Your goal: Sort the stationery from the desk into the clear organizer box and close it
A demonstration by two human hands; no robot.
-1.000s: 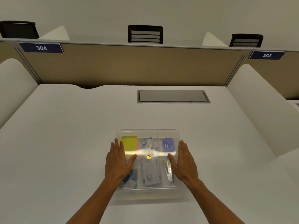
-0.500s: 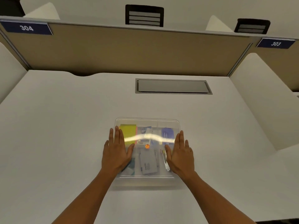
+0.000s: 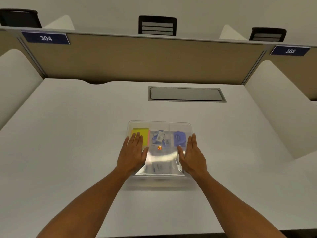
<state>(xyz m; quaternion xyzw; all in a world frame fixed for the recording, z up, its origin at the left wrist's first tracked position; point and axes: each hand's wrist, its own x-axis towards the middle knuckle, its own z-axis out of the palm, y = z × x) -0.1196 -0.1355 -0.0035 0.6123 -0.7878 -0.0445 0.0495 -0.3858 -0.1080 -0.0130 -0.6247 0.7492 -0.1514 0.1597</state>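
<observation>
The clear organizer box (image 3: pixel 159 123) sits on the white desk in front of me with its transparent lid on top. Through the lid I see a yellow sticky-note pad (image 3: pixel 143 134) at the far left, small blue and white packets (image 3: pixel 159 136) in the middle, a blue item (image 3: pixel 180 139) at the far right and a white packet (image 3: pixel 159 167) nearer me. My left hand (image 3: pixel 132 154) lies flat on the lid's left side, fingers together and extended. My right hand (image 3: pixel 193 156) lies flat on the lid's right side. Neither hand holds anything.
A grey cable hatch (image 3: pixel 187 94) is set into the desk (image 3: pixel 68 134) behind the box. A tan partition (image 3: pixel 137 59) with number signs 304 and 303 closes the back. White side dividers stand left and right. Black chair backs show beyond the partition.
Both hands stay flat on the lid and have shifted slightly apart toward its sides. The camera view has shifted; the box has not visibly moved on the desk.
</observation>
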